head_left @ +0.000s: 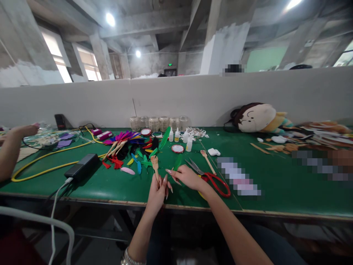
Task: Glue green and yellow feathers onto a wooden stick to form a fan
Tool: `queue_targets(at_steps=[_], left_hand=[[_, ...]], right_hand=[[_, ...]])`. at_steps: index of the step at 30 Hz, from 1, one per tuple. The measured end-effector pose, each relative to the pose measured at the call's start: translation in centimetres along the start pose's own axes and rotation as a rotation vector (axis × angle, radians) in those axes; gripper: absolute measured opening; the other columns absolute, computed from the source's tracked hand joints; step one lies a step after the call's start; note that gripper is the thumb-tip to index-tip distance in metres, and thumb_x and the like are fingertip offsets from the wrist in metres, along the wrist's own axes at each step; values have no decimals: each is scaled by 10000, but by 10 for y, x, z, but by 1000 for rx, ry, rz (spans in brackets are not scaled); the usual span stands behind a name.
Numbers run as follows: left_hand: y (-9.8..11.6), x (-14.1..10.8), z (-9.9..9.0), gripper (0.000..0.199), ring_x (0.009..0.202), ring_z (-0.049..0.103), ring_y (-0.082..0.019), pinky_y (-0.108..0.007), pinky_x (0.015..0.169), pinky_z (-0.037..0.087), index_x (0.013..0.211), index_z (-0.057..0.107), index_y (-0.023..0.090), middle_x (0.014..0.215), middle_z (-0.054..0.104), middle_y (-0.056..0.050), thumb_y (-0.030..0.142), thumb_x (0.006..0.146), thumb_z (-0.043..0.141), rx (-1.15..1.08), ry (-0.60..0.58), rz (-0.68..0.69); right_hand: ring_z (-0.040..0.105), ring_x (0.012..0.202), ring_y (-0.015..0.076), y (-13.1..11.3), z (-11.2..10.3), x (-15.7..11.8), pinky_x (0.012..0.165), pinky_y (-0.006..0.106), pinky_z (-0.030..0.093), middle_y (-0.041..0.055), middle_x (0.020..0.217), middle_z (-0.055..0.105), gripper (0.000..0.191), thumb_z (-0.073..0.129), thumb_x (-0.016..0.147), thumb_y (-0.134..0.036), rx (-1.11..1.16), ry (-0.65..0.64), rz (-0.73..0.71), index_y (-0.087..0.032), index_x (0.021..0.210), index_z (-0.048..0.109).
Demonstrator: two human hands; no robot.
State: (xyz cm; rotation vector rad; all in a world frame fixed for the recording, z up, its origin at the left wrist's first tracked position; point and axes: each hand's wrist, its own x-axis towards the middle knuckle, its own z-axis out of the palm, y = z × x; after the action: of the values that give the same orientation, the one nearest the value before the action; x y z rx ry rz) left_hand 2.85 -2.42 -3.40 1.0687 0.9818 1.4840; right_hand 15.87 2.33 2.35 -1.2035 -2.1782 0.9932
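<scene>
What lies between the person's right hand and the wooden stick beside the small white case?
The red-handled scissors: the head view shows their blades between the right hand and that wooden stick.

"What's the stick (154, 162) like?"
"Pale wood, with a slim handle and a broader, knobbly head. I have it nearly upright in my left hand (157, 190), head at the top, leaning slightly left."
"And the feather (178, 161)?"
"Green, rather blurred, slanting up from the fingers of my right hand (186, 178), near the stick but apart from it."
</scene>
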Motion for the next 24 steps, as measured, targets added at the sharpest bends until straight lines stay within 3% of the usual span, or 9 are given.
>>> queue_targets(at_steps=[24], left_hand=[[-7, 1, -2, 414, 303, 289, -8, -117, 312, 214, 712, 290, 215, 479, 422, 120, 530, 700, 559, 52, 15, -8]], right_hand=[[455, 460, 113, 5, 0, 2, 546, 240, 335, 0, 419, 481, 527, 405, 795, -537, -29, -20, -3, -157, 444, 507]])
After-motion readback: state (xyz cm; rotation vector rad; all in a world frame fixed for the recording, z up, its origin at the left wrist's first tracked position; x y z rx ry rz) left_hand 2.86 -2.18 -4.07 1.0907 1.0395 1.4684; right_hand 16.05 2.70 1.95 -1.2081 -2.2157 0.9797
